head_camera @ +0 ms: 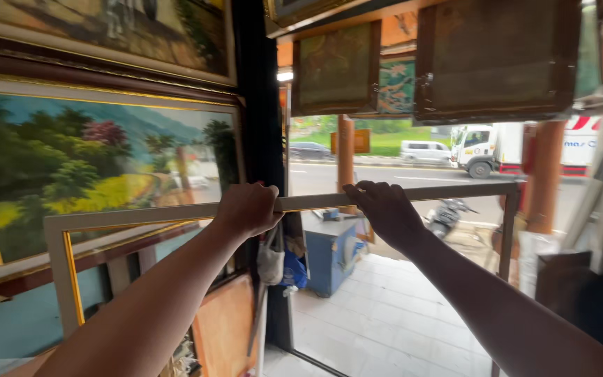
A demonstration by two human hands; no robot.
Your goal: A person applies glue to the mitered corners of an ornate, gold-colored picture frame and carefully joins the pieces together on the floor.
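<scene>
You have your left hand (248, 208) and right hand (387, 209) both clamped on the top rail of the empty picture frame (62, 269), held just right of the landscape painting (92, 167), whose glazing it might scrape, seemingly.

Framed landscape painting (99, 164), wall-hung, left of the left grip; dark-framed pictures (497, 59) overhead; blue box (329, 255) below both grips; white truck (479, 148) and motorcycle (448, 215) on the street beyond.
</scene>
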